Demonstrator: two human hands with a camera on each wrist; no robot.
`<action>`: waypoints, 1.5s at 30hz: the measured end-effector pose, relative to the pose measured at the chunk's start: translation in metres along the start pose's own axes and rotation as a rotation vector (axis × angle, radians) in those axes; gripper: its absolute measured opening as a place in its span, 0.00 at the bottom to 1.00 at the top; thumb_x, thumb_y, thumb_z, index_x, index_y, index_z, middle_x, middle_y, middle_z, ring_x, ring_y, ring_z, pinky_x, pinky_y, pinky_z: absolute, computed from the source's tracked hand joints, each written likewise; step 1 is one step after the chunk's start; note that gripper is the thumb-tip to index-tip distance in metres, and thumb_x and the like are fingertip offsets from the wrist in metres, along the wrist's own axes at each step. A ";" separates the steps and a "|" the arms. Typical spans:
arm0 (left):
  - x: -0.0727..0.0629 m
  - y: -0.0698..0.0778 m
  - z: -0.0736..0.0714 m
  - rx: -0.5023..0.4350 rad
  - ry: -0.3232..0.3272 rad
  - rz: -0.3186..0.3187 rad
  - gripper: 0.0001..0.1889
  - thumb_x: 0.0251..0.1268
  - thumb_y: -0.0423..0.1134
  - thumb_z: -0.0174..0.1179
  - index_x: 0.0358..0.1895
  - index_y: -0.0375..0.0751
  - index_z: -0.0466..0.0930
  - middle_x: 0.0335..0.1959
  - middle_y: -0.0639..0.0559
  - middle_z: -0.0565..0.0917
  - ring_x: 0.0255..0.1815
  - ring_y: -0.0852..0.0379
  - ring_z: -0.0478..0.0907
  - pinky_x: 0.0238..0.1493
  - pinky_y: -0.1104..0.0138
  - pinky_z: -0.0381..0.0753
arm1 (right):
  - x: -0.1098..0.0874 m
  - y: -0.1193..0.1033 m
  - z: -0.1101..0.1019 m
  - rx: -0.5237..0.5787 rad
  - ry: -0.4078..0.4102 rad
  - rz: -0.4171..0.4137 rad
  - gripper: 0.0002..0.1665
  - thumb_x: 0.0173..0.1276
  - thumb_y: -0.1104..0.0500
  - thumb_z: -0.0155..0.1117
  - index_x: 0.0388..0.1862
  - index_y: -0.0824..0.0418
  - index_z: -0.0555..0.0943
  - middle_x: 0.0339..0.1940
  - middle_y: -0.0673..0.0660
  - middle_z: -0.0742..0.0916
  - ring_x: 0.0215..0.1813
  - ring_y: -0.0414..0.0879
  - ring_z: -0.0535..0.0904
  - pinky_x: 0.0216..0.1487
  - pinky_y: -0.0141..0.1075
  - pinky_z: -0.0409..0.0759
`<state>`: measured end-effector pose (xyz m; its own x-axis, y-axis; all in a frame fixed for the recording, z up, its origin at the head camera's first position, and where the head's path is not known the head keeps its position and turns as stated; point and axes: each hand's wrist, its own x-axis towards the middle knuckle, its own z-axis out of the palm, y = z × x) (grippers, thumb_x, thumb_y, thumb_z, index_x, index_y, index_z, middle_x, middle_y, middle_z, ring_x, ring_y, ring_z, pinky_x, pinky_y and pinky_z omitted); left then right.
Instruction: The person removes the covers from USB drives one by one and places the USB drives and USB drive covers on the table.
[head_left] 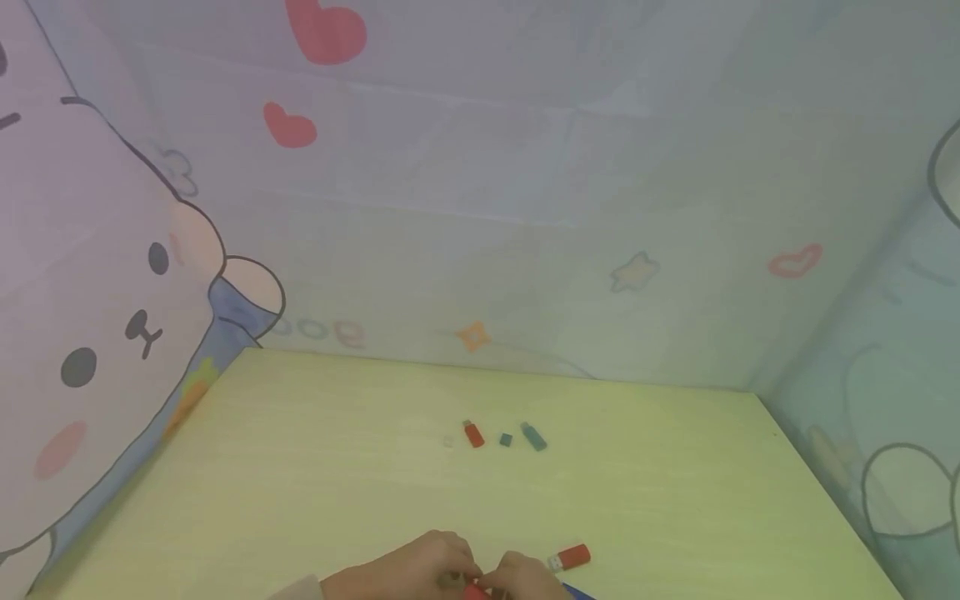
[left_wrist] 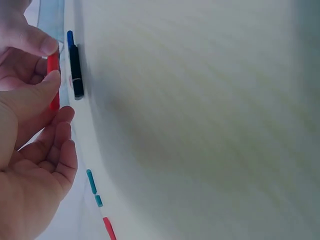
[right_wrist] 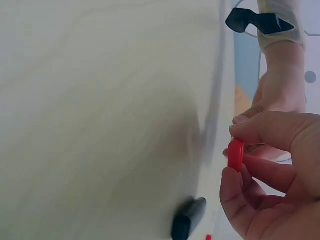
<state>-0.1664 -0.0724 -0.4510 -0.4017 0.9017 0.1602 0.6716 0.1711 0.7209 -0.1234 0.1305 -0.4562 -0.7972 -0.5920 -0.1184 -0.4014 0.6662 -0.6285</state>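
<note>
My left hand (head_left: 438,562) and right hand (head_left: 525,575) meet low in the head view, both pinching a red USB stick (right_wrist: 235,156). In the right wrist view, my right thumb and fingers grip its rounded end, with the left hand behind. The left wrist view shows my left thumb on the same red body, and its lower fingers loosely curled. Fingers hide most of the stick, including any plug. Just right of my right hand lies another red USB stick (head_left: 570,557), its metal plug pointing left. A dark stick-like thing with a blue end (left_wrist: 75,65) lies close by.
Farther back on the pale yellow table (head_left: 337,467) lie a red USB stick (head_left: 473,433), a small teal cap (head_left: 506,439), a teal USB stick (head_left: 534,436) and a faint clear piece (head_left: 448,441). A printed cloth (head_left: 465,167) stands behind the table.
</note>
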 end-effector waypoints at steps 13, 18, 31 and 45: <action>0.002 0.018 -0.004 0.064 0.074 0.025 0.10 0.67 0.38 0.60 0.46 0.41 0.86 0.32 0.58 0.82 0.35 0.72 0.71 0.38 0.78 0.72 | -0.032 -0.026 -0.008 0.086 0.211 0.275 0.21 0.55 0.38 0.71 0.45 0.44 0.81 0.34 0.36 0.78 0.34 0.32 0.72 0.35 0.30 0.74; 0.003 0.022 -0.006 0.122 0.113 0.069 0.08 0.65 0.34 0.61 0.44 0.36 0.86 0.33 0.54 0.82 0.36 0.70 0.73 0.39 0.78 0.74 | -0.033 -0.025 -0.017 0.160 0.201 0.260 0.27 0.54 0.41 0.73 0.51 0.49 0.79 0.36 0.39 0.79 0.36 0.35 0.72 0.38 0.32 0.76; 0.008 0.025 -0.003 0.092 0.095 0.053 0.10 0.66 0.34 0.60 0.47 0.37 0.85 0.34 0.55 0.83 0.39 0.70 0.74 0.41 0.77 0.75 | -0.030 -0.020 -0.024 0.190 0.140 0.190 0.19 0.58 0.48 0.71 0.46 0.55 0.87 0.26 0.40 0.81 0.28 0.33 0.72 0.32 0.28 0.73; 0.009 0.027 -0.002 0.077 0.096 0.123 0.11 0.66 0.31 0.59 0.49 0.39 0.85 0.36 0.54 0.86 0.38 0.71 0.76 0.41 0.79 0.75 | -0.040 -0.014 -0.023 0.270 0.174 0.017 0.11 0.69 0.51 0.62 0.43 0.52 0.87 0.20 0.38 0.76 0.23 0.31 0.70 0.27 0.25 0.71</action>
<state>-0.1529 -0.0608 -0.4285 -0.3689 0.8761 0.3103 0.7635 0.0952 0.6388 -0.0964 0.1547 -0.4247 -0.8772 -0.4800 -0.0121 -0.2716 0.5168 -0.8119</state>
